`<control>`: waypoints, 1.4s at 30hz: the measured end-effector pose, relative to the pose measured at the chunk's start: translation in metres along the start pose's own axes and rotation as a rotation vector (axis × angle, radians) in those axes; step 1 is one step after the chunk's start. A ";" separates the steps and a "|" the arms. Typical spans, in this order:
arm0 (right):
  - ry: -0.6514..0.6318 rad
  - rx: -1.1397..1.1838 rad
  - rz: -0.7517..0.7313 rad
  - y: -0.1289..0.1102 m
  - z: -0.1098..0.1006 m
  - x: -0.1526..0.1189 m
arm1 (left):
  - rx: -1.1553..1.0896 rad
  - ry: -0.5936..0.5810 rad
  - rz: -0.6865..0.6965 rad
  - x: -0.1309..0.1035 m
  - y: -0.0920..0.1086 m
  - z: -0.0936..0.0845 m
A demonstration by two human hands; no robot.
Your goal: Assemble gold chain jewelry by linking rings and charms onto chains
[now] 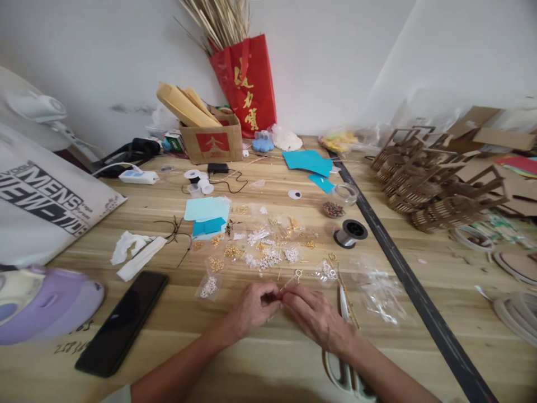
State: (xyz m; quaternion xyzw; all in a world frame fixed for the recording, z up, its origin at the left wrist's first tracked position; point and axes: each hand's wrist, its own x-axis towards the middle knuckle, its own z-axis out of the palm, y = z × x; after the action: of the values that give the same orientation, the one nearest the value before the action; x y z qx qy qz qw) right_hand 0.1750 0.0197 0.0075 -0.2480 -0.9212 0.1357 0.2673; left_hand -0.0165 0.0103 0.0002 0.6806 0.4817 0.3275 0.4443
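Both hands meet at the front middle of the wooden table. My left hand (257,307) is closed, thumb and forefinger pinched on a thin chain (289,281). Against its fingertips, my right hand (312,313) also pinches the chain, which ends in a ring beyond the fingers. Under my right forearm lie scissors (343,305), blades pointing away. Small bags and piles of silver beads (266,258) and gold findings (232,251) are spread beyond the hands. A spool of wire (351,233) stands to their right.
A black phone (122,323) and a purple device (50,302) lie at left. Clear plastic bags (380,291) are right of the scissors. Wooden baskets (444,190) crowd the right side. A cardboard box (212,144) and red bag (251,84) stand at the back.
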 end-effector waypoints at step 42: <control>-0.112 1.268 0.815 0.007 0.000 0.015 | 0.576 0.163 0.816 -0.013 0.003 -0.003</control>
State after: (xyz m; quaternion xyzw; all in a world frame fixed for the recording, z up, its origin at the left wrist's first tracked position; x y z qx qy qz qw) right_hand 0.1667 0.0333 0.0107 -0.3603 -0.5143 0.7402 0.2402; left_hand -0.0221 -0.0014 0.0040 0.8807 0.2804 0.3802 0.0355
